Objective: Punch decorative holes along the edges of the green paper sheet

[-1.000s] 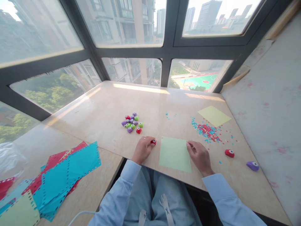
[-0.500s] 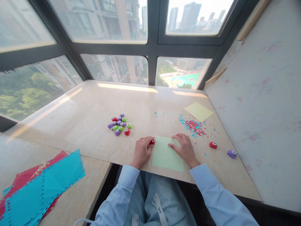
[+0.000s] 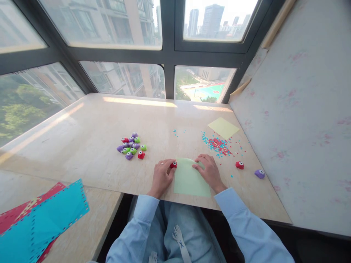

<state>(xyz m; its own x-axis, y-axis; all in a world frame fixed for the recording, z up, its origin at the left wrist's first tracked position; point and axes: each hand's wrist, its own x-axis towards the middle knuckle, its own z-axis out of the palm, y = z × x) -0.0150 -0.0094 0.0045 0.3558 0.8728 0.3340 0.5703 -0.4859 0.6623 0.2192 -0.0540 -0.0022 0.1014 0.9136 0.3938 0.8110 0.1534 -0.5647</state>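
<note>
A red craft paper punch (image 3: 173, 164) is in my left hand (image 3: 162, 178), gripped between thumb and fingers at the far left corner of a light green paper sheet (image 3: 189, 180). Whether the corner sits inside the punch's slot cannot be made out. My right hand (image 3: 210, 172) holds the sheet near its far right corner, thumb on top and fingers curled at the edge. The far edge bows up slightly between the hands. The sheet lies close to the table's front edge.
Several red, purple and green punches (image 3: 131, 147) cluster at left. Red and blue confetti (image 3: 219, 146) lies at right near a yellow sheet (image 3: 223, 128). A red punch (image 3: 239, 165) and a purple punch (image 3: 259, 174) sit farther right. Punched blue sheets (image 3: 59, 219) overlap red ones at lower left.
My view has swung slightly right, so everything sits farther left in the picture. The green sheet's far edge now bows up a little more. Both hands keep nearly the same hold.
</note>
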